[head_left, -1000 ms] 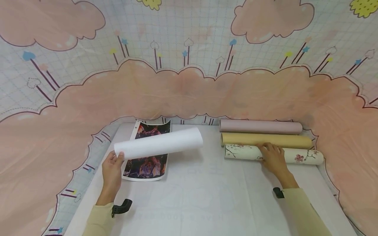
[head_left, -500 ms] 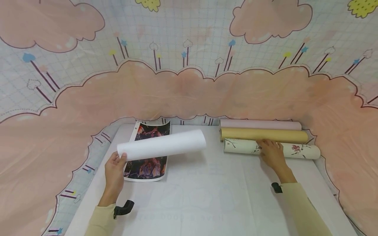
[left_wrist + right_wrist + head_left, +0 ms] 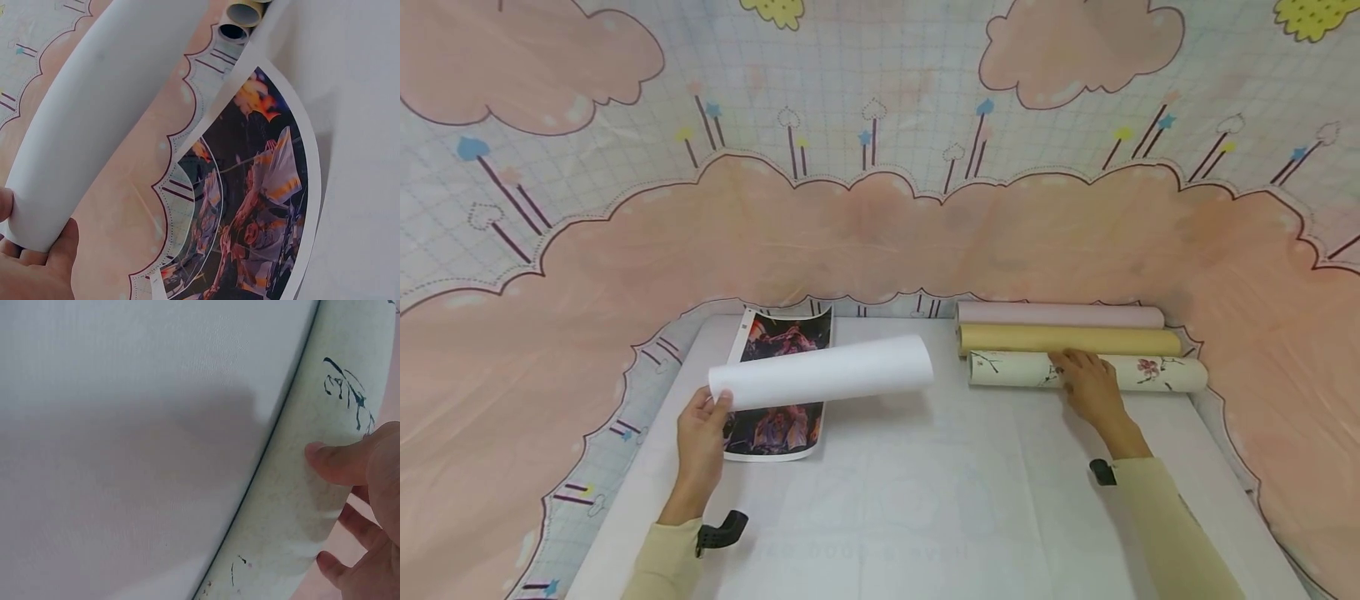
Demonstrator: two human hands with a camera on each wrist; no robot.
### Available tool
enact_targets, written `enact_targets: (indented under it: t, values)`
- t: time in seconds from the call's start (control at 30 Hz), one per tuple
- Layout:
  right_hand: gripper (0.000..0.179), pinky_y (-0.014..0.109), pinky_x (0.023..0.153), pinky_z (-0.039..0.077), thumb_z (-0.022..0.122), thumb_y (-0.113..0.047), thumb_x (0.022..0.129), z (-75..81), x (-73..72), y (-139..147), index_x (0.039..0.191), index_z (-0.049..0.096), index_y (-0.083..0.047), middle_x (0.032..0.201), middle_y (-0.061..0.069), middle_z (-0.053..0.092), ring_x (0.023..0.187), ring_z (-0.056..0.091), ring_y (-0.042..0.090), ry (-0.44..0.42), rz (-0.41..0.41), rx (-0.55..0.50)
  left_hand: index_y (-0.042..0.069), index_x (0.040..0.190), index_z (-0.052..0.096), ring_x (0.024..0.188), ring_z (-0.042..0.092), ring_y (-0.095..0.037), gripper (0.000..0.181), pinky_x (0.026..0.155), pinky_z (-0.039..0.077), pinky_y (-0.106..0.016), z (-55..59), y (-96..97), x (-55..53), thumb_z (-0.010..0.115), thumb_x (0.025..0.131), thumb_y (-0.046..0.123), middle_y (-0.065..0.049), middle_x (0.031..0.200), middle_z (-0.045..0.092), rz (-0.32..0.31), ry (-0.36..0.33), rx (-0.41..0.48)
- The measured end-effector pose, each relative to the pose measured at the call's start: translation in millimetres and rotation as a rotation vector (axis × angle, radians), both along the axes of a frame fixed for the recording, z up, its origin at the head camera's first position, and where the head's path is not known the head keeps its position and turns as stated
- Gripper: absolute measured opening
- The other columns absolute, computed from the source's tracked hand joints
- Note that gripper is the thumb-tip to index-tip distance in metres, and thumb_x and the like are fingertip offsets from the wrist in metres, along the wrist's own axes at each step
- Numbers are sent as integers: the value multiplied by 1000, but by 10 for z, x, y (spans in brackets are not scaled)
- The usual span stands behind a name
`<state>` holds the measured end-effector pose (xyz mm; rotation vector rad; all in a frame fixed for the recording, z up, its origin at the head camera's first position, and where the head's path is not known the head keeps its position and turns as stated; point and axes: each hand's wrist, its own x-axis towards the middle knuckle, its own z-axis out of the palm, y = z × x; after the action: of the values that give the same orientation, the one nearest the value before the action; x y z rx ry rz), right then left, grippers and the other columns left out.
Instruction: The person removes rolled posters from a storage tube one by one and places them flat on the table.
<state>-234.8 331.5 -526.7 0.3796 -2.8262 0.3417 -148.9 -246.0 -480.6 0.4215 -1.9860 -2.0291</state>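
My left hand (image 3: 700,442) holds a white paper roll (image 3: 827,372) by its left end, thumb in front and fingers behind. The roll hangs above the table, slanting slightly up to the right, and covers the middle of a colourful printed picture (image 3: 775,429). In the left wrist view the picture (image 3: 262,194) shows curled edges. My right hand (image 3: 1088,387) grips the middle of a cream roll with blossom branches (image 3: 1165,374). In the right wrist view the thumb lies on the near side of the blossom roll (image 3: 294,481), with fingers over the far side.
Behind the blossom roll lie a yellow roll (image 3: 1067,340) and a pale pink roll (image 3: 1060,315), close together and parallel at the back right. The white table (image 3: 880,492) meets a cloud-patterned cloth (image 3: 880,233) at its back and sides.
The blossom roll has gone back with my right hand, pushing the yellow roll up against the pink one. My left hand has shifted a little right with the white roll.
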Motion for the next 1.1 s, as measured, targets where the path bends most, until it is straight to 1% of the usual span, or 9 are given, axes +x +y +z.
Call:
enact_targets:
  t: [0.17,0.33,0.47,0.53,0.63,0.7,0.77,0.87,1.1]
  values:
    - [58,72,101,31,65,9,83,15,-12,-14,137,51,-8,137,26,50,127,42,49,-10,-10,-23,1,137,46,108,59,5,46,117,35,-32,20,52,19,54,101,28,8,122,63,-44,-38,-39]
    - [54,70,102,30,67,-1,86,68,25,-81,137,50,-5,137,27,50,127,42,49,41,-10,-60,-2,136,47,109,59,3,43,119,31,-39,23,107,-11,54,102,25,7,117,66,-67,-31,-43]
    - [52,69,103,32,67,-5,87,163,91,-191,136,51,-5,134,27,52,125,44,49,85,23,-94,-4,138,46,115,57,-1,49,119,30,-41,28,168,-51,54,101,28,-15,134,61,-119,11,-98]
    - [52,68,103,33,68,-5,87,213,129,-251,136,51,-5,132,26,53,124,46,48,100,43,-109,-6,138,46,117,58,-4,52,115,38,-34,33,214,-77,56,101,29,-25,137,56,-143,52,-137]
    - [51,67,102,35,69,-6,86,290,180,-345,135,53,-6,130,24,55,122,49,47,121,78,-129,-7,134,49,113,61,-4,47,98,48,-17,70,291,-125,56,101,25,-29,132,58,-186,116,-215]
    - [51,66,101,37,70,-6,87,336,209,-409,135,53,-5,129,23,56,120,51,46,132,104,-139,-8,130,52,107,63,-3,41,87,48,-9,118,347,-159,57,100,20,-30,127,62,-220,156,-267]
    - [51,66,99,39,70,-7,87,370,234,-467,135,54,-5,129,23,57,119,53,45,130,128,-148,-7,127,55,103,63,2,36,84,48,-7,184,404,-190,56,100,17,-29,122,64,-269,182,-325]
    - [50,63,97,43,69,-9,89,394,267,-548,136,53,-6,130,22,58,119,55,44,74,158,-159,-7,123,59,98,62,4,32,83,48,-8,271,488,-237,58,99,14,-28,118,67,-337,218,-399]
    - [45,61,100,44,61,-23,98,416,341,-750,139,52,-7,131,15,62,117,61,36,-221,267,-331,-5,124,59,96,65,-9,31,81,53,-16,403,596,-321,57,100,15,-24,114,69,-538,240,-458]
